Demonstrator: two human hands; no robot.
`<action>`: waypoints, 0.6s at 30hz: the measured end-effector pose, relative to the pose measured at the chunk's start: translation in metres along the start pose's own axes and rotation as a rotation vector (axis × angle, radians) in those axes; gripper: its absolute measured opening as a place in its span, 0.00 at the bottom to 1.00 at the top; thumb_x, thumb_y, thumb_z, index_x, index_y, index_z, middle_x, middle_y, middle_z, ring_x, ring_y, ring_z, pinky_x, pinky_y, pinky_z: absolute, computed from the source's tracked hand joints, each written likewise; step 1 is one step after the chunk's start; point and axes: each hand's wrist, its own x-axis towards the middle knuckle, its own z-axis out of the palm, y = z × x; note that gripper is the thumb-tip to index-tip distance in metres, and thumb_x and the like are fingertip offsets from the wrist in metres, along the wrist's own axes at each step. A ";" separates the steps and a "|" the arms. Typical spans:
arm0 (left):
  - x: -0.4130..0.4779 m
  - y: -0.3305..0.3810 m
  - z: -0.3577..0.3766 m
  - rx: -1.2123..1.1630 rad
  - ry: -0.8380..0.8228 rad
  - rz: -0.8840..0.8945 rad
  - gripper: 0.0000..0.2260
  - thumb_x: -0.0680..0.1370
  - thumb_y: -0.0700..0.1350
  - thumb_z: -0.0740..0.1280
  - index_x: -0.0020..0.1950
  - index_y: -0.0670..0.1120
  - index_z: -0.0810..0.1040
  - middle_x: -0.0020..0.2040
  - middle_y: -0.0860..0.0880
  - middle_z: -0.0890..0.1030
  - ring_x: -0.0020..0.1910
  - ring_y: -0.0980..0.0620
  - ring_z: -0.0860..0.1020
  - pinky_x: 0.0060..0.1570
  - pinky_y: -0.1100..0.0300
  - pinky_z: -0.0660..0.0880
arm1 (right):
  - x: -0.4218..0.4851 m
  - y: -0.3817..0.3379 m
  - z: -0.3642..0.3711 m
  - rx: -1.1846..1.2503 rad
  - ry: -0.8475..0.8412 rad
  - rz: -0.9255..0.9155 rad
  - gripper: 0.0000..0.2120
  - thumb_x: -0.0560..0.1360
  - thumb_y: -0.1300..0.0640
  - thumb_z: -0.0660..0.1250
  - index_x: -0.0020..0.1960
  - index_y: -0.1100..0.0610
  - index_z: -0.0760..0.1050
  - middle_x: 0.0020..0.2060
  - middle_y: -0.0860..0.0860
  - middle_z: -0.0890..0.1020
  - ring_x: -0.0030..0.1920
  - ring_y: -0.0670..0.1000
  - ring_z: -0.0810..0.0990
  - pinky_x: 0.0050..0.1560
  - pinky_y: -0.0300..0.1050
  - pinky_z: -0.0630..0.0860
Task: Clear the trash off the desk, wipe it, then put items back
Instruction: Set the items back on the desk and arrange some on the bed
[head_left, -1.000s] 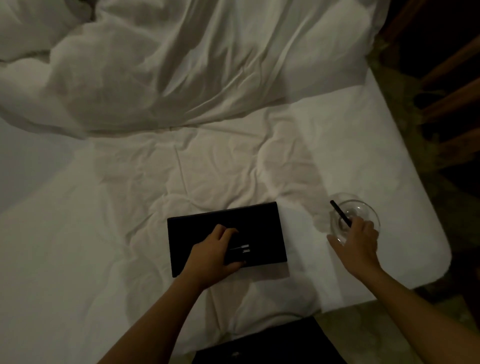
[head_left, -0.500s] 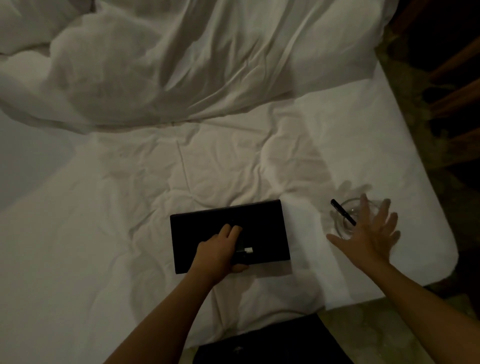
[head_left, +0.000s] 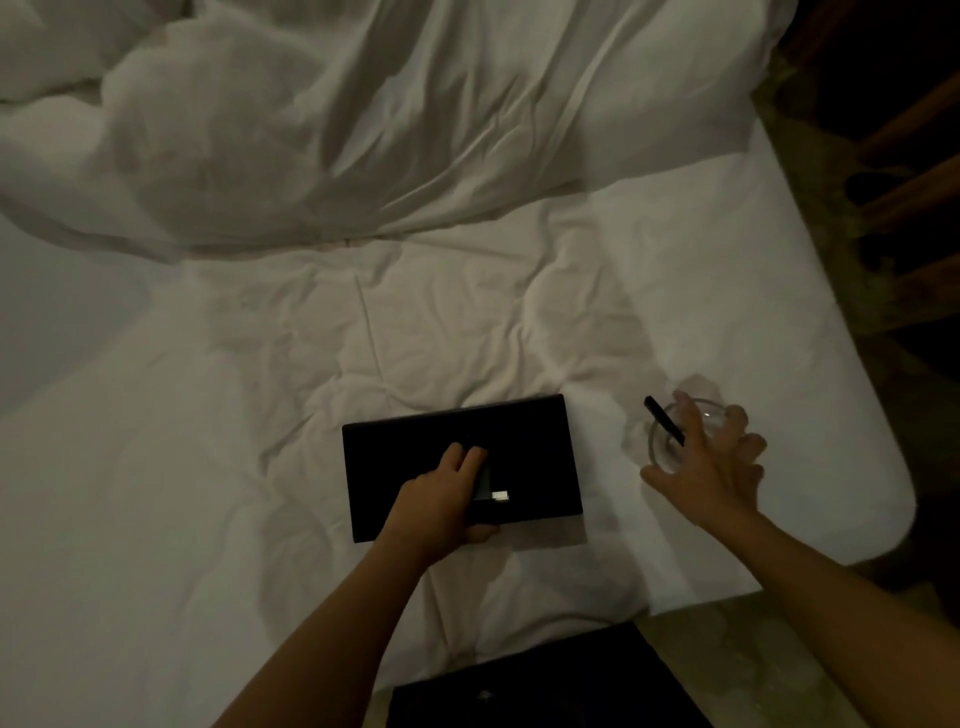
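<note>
A flat black rectangular case (head_left: 524, 447) lies on the white sheet (head_left: 260, 467). My left hand (head_left: 441, 499) rests on its front half. The fingers lie on top and the thumb sits at the front edge, holding a small dark item with a white tip (head_left: 491, 491) against the case. To the right stands a clear glass (head_left: 675, 452) with a black stick (head_left: 662, 418) leaning out of it. My right hand (head_left: 711, 462) reaches over the glass, fingers curved around its rim and thumb on its near side.
A rumpled white duvet (head_left: 337, 119) covers the far half of the bed. The mattress edge (head_left: 857, 415) runs down the right, close to the glass, with dark wooden furniture (head_left: 914, 171) beyond. A dark object (head_left: 545, 686) sits below the bed's front edge.
My right hand held the glass a second ago, spread open off it, and now curves around it again. The left hand stayed on the black case and shifted its hold on the small item.
</note>
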 end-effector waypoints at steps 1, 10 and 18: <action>-0.002 0.000 0.000 -0.001 -0.010 0.013 0.36 0.71 0.57 0.71 0.73 0.49 0.57 0.66 0.49 0.64 0.53 0.45 0.78 0.46 0.53 0.76 | -0.004 -0.002 0.002 -0.007 0.008 -0.016 0.47 0.65 0.43 0.74 0.75 0.40 0.49 0.70 0.57 0.46 0.62 0.65 0.59 0.60 0.60 0.68; -0.012 -0.001 -0.002 -0.049 0.086 0.185 0.30 0.72 0.47 0.72 0.71 0.46 0.64 0.64 0.46 0.67 0.52 0.46 0.76 0.51 0.57 0.75 | -0.042 -0.025 -0.002 -0.056 0.095 -0.083 0.46 0.65 0.42 0.71 0.75 0.43 0.49 0.69 0.59 0.48 0.63 0.63 0.56 0.63 0.57 0.63; -0.051 -0.009 -0.042 -0.093 0.165 0.147 0.31 0.73 0.46 0.72 0.72 0.47 0.63 0.66 0.46 0.65 0.55 0.46 0.76 0.57 0.55 0.75 | -0.104 -0.034 -0.023 0.002 0.146 -0.057 0.47 0.64 0.43 0.72 0.75 0.43 0.48 0.68 0.57 0.47 0.62 0.62 0.54 0.63 0.56 0.62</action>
